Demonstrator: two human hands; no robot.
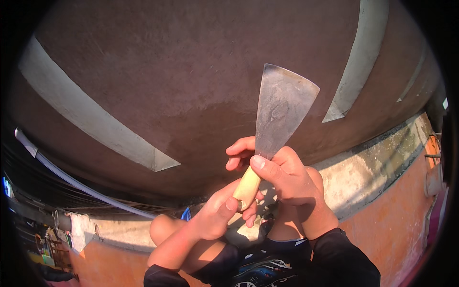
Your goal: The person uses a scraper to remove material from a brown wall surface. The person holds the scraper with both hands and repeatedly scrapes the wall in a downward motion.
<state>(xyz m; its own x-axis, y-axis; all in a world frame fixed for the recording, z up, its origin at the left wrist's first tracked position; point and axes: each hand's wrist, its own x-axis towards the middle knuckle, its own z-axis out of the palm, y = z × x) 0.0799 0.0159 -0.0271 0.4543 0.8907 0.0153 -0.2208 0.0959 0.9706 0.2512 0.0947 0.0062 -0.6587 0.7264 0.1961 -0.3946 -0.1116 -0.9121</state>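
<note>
A putty knife with a flared, stained metal blade [283,107] and a pale wooden handle [247,186] is held upright in front of me, its blade pointing away from my body. My right hand [294,179] grips it where blade and handle meet, the thumb lying over the top of the handle. Around the butt end of the handle is my left hand [220,211], thumb beside the hole there. Some fingers show behind the blade and below the handle. Past the blade stands a brown plastered wall [161,71], darker and damp-looking in its lower part.
Two pale recessed strips [93,118] [362,64] run along the wall. A light-coloured pipe [89,186] slants at the left. Orange paving [387,193] and a concrete strip [348,175] border the wall. Assorted objects stand at the far lower left, and a blue item [186,214] lies beyond my knee.
</note>
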